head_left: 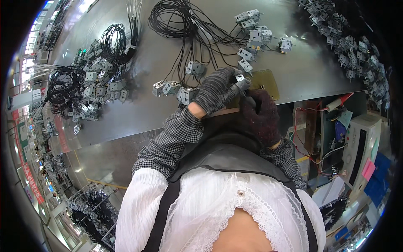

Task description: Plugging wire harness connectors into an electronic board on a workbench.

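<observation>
My left hand (216, 89), in a grey striped knit glove, pinches a small grey box-shaped part (241, 80) over the table's near edge. Close against it, my right hand (261, 114) wears a dark maroon glove; its fingers are curled together, and whatever they hold is hidden. Under and beyond the hands lies a yellowish-brown flat plate (269, 80). Several similar grey boxes (171, 87) with black cables rest beside my left wrist. More of them form a cluster (256, 35) farther off, joined to a loose coil of black cable (176, 17).
A heap of grey boxes with coiled cables (98, 82) covers the table's left side. Along the far right runs another long pile of grey boxes (352, 52). One single box (285, 44) sits apart. Below the table at right are red wires (296, 126) and a beige machine (360, 138).
</observation>
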A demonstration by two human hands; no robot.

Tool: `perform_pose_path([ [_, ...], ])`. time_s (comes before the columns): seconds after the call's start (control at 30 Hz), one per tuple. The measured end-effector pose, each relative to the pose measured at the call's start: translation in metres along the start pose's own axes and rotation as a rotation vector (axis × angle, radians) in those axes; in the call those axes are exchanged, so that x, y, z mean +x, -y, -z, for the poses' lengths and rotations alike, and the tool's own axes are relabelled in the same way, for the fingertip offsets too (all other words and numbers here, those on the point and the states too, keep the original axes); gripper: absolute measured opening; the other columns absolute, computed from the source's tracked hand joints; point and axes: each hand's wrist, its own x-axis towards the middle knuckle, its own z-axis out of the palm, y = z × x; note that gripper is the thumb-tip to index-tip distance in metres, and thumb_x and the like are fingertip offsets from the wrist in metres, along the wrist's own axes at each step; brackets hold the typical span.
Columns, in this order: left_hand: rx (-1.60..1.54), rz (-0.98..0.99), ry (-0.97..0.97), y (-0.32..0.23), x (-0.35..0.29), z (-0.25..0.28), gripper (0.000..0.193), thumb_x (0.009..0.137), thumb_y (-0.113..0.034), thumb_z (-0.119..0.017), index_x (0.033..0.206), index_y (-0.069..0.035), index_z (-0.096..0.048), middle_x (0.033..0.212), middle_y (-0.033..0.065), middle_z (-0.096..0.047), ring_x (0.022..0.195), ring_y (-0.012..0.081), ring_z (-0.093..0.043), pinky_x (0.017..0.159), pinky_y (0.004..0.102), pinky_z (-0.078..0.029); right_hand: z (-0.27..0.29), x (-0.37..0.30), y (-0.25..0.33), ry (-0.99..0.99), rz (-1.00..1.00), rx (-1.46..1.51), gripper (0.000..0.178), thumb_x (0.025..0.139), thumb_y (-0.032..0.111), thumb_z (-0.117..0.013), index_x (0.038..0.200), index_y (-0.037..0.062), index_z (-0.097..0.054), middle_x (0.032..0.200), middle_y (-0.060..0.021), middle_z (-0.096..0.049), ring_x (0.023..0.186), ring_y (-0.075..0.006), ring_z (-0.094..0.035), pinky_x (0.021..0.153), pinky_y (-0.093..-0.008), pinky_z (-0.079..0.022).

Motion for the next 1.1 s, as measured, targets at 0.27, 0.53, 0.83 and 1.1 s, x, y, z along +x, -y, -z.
perform_pose_path([
  [0.27, 0.253, -0.083, -0.043, 0.003, -0.003, -0.006, 0.045, 0.098, -0.041, -0.075, 0.122, -0.004, -0.070, 0.103, 0.0181, -0.072, 0.092, 0.0315, -0.073, 0.084, 0.0428, -0.058, 0.011, -0.009, -0.008, -0.007, -0.128, 0.214, 0.024, 0.096, 0.015, -0.073, 0.116, 0.0029, -0.068, 0.100, -0.0094, -0.072, 0.089, -0.0141, -0.067, 0.081, -0.0335, -0.056],
  [0.53, 0.215, -0.020, 0.067, 0.002, -0.002, 0.002, 0.051, 0.095, -0.046, -0.077, 0.125, -0.005, -0.069, 0.104, 0.0180, -0.073, 0.095, 0.0335, -0.074, 0.086, 0.0429, -0.059, -0.004, -0.013, -0.032, 0.045, 0.116, -0.040, 0.037, 0.095, 0.019, -0.075, 0.129, 0.0051, -0.066, 0.107, -0.0135, -0.071, 0.097, -0.0230, -0.069, 0.087, -0.0374, -0.056],
  [0.83, 0.303, -0.168, -0.069, -0.003, -0.016, -0.010, 0.053, 0.086, -0.049, -0.082, 0.118, -0.007, -0.070, 0.097, 0.0159, -0.070, 0.086, 0.0334, -0.073, 0.073, 0.0439, -0.059, -0.009, -0.025, -0.041, 0.051, 0.014, -0.006, 0.042, 0.100, 0.026, -0.072, 0.129, -0.0036, -0.062, 0.107, -0.0119, -0.069, 0.099, -0.0187, -0.067, 0.088, -0.0372, -0.055],
  [1.1, 0.428, -0.189, -0.178, -0.002, -0.016, -0.018, 0.047, 0.084, -0.042, -0.087, 0.115, -0.008, -0.075, 0.095, 0.0127, -0.071, 0.079, 0.0313, -0.074, 0.072, 0.0419, -0.059, -0.006, -0.018, -0.021, 0.057, -0.209, 0.171, 0.032, 0.099, 0.022, -0.071, 0.120, -0.0010, -0.061, 0.102, -0.0105, -0.068, 0.087, -0.0178, -0.065, 0.077, -0.0342, -0.055],
])
